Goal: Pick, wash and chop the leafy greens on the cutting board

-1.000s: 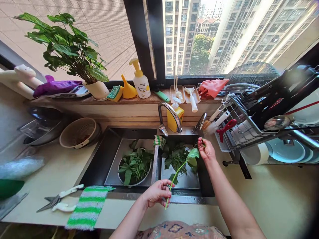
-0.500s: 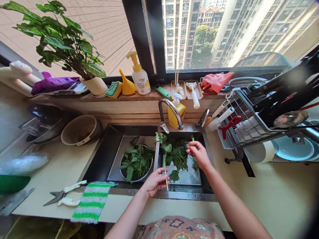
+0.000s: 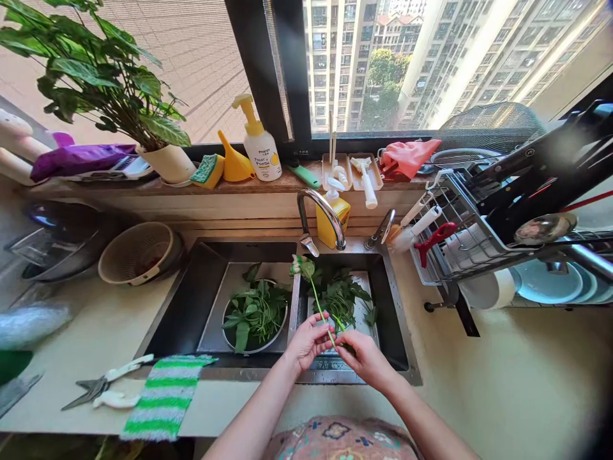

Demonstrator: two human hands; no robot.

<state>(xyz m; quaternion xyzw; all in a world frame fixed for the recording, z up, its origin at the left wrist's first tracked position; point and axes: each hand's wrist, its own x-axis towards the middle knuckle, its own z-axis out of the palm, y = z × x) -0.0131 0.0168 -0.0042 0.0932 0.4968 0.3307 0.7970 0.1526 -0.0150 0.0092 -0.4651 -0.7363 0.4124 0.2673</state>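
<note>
Over the front of the right sink basin, my left hand (image 3: 310, 343) is closed around a long green stem (image 3: 317, 297) with a leaf at its upper end. Close against it, my right hand (image 3: 363, 358) pinches the stem's lower end, and a short green piece shows by its fingers. Below and beyond the hands, leafy greens (image 3: 342, 299) lie in the right basin. More greens (image 3: 258, 313) fill a round bowl (image 3: 285, 327) in the left basin.
The faucet (image 3: 325, 204) arches over the divider. White-handled pliers (image 3: 100, 388) and a striped green cloth (image 3: 165, 396) lie on the counter at left. A beige colander (image 3: 115, 262) stands behind them. The dish rack (image 3: 460, 236) is at right.
My right hand has moved left and down to meet my left hand at the stem. The view has shifted slightly to the right.
</note>
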